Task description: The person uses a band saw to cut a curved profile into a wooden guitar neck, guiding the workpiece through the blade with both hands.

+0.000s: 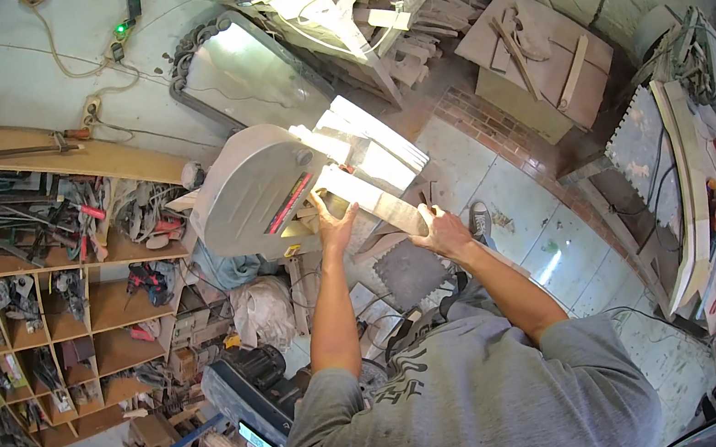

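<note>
A pale, slightly curved piece of wood lies across the lit table of a band saw, its far-left part washed out by bright light. My left hand is at the near-left side of the wood, beside the saw's rounded housing, with thumb and fingers against it. At the right end, my right hand is closed round the wood. The saw blade cannot be made out in the glare.
Tool shelves stand at the left. Behind the saw lean a dark-framed panel and heaps of scrap wood. A box-like bench is at the far right, a cluttered worktable at the right, and a blue-grey machine at the near left.
</note>
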A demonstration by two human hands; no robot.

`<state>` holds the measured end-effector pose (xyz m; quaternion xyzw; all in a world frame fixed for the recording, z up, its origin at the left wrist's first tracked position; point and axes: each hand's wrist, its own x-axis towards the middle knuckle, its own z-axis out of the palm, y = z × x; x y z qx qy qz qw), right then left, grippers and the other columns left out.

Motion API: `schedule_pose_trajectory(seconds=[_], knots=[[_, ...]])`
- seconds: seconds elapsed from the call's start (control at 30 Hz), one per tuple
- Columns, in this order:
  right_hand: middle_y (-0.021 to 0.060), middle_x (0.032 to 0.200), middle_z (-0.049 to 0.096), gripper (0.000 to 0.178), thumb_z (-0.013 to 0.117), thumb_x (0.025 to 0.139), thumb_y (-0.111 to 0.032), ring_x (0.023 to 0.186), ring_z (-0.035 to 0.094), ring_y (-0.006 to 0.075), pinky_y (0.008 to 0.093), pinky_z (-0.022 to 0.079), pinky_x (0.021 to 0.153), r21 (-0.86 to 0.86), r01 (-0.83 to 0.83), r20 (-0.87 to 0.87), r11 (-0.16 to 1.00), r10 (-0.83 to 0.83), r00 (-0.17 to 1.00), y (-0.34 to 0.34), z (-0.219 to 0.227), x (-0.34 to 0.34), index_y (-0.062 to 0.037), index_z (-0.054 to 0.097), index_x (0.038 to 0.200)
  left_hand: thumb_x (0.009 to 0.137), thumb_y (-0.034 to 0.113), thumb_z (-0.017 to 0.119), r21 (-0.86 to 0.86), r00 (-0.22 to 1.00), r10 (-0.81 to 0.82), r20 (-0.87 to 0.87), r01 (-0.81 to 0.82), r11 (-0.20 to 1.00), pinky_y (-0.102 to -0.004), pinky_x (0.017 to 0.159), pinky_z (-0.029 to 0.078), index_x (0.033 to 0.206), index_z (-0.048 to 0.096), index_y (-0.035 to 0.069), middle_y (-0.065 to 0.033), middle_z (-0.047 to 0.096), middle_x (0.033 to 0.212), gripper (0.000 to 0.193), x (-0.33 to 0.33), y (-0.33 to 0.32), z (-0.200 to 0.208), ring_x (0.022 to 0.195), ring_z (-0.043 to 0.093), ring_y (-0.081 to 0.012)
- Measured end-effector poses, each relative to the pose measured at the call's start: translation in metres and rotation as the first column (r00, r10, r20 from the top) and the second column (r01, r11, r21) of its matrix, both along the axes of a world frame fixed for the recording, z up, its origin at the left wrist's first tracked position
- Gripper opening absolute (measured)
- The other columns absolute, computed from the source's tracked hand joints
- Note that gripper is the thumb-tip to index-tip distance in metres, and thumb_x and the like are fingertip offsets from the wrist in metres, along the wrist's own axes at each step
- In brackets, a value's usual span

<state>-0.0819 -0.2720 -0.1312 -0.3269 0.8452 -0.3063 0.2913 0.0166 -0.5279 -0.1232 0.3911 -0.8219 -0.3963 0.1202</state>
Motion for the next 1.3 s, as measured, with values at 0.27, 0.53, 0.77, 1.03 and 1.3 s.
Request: schedule_pose_trajectory(seconds=[0.27,0.53,0.77,1.03,1.3], knots=[[0.0275,0.114,0.064,0.079,0.076,0.078,-0.049,0.097,0.068,0.0453,0.0513,0.056,0.083,-0.05,-0.018,-0.075,0.999,0.014,0.997,0.024,-0.003,0.01,-0.0048,0.052,0.138,0.084,0.028,0.083,0.187,0.959,0.147,-0.241,-0.103,0.977,-0.0379,0.114,0.038,0.161,0.006,-0.002,-0.0247,0.041,0.155,0.113,0.017,0.009,-0.027,0.14,0.045,-0.0323],[0.022,0.109,0.068,0.072,0.082,0.074,-0.046,0.096,0.068,0.0416,0.0486,0.056,0.082,-0.078,-0.089,-0.162,0.993,0.076,0.984,0.099,0.003,0.018,-0.0062,0.059,0.129,0.095,0.036,0.072,0.85,0.751,0.659,-0.037,-0.324,0.416,-0.0368,0.095,0.053,0.138,0.047,0.0,-0.012,0.062,0.125,0.061,0.066,0.108,-0.026,0.111,0.062,-0.0226],[0.019,0.1,0.067,0.071,0.084,0.074,-0.046,0.094,0.066,0.041,0.0482,0.054,0.078,-0.062,-0.259,-0.274,0.964,0.233,0.933,0.145,0.012,0.004,-0.0083,0.059,0.128,0.096,0.047,0.068,0.993,0.718,0.686,-0.114,0.102,0.058,-0.0455,0.103,0.05,0.131,0.056,0.007,-0.0092,0.067,0.118,0.055,0.039,0.187,-0.044,0.113,0.064,-0.0262],[0.0165,0.097,0.069,0.027,0.068,0.094,-0.028,0.099,0.066,0.0396,0.0452,0.053,0.084,-0.099,-0.305,-0.207,0.947,0.28,0.937,0.133,0.026,-0.116,-0.0076,0.068,0.111,0.105,0.047,0.049,0.981,0.601,0.777,-0.19,0.154,0.121,-0.0427,0.111,0.044,0.14,0.049,0.0,-0.0137,0.06,0.133,0.058,0.02,0.254,-0.049,0.126,0.057,-0.0272],[0.0204,0.11,0.065,0.031,0.057,0.092,-0.007,0.098,0.062,0.042,0.0457,0.051,0.088,-0.356,-0.591,-0.383,0.723,0.464,0.799,-0.089,0.019,-0.23,-0.0015,0.063,0.122,0.103,0.033,0.06,0.942,0.259,0.906,-0.334,0.07,0.328,-0.0452,0.107,0.046,0.13,0.055,0.003,-0.0139,0.063,0.129,0.041,0.03,0.293,-0.012,0.12,0.059,-0.0262]])
